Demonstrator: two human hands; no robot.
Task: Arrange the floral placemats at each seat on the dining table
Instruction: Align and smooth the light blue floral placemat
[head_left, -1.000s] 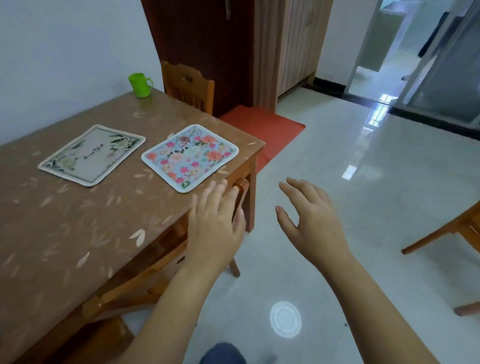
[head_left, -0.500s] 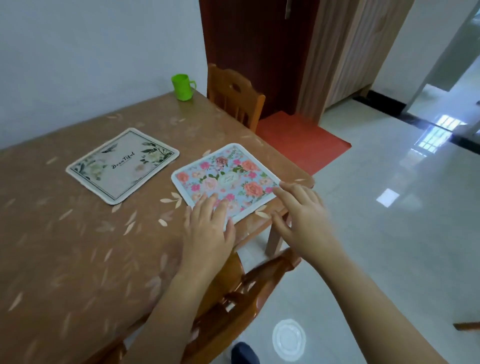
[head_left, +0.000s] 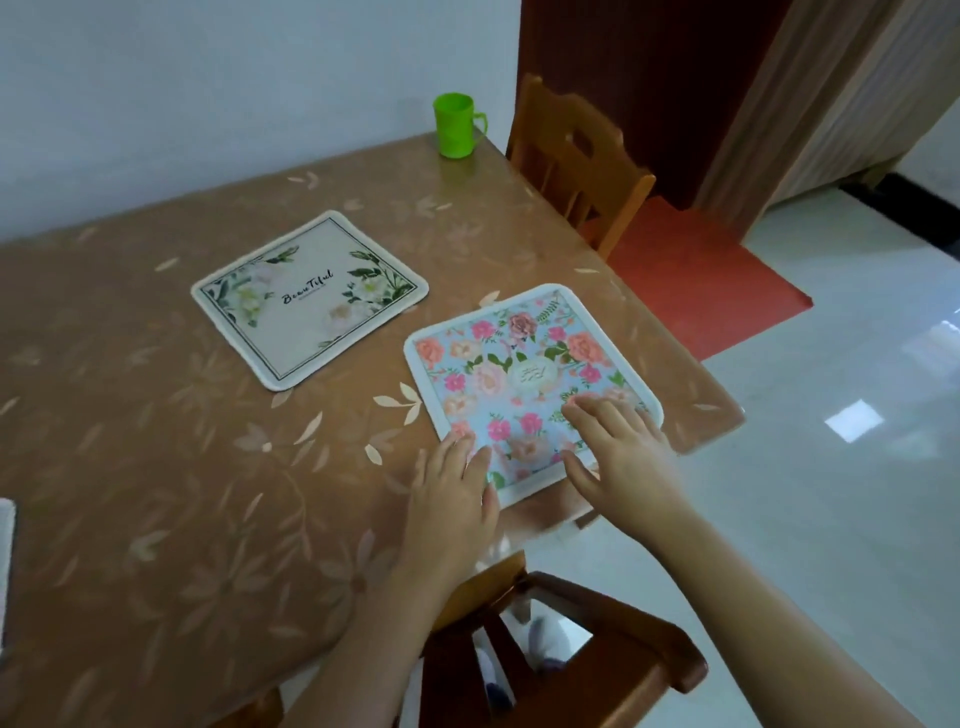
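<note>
Head view: I have both hands flat, fingers straight, gripping nothing. My left hand (head_left: 452, 499) is on the near-left corner of the blue floral placemat (head_left: 519, 374), and my right hand (head_left: 618, 452) is on its near-right part. The mat lies at the counter's (head_left: 156, 467) right corner, near the cream placemat (head_left: 311, 296). The cover looks glossy, so I judge an uneven push could skew the mat or slide it over the edge. A second ago both hands hung clear of the counter, above the chair (head_left: 597, 649).

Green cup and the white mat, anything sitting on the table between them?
Nothing: between the cup and the white mat the head view shows only bare leaf-patterned tablecloth.
</note>
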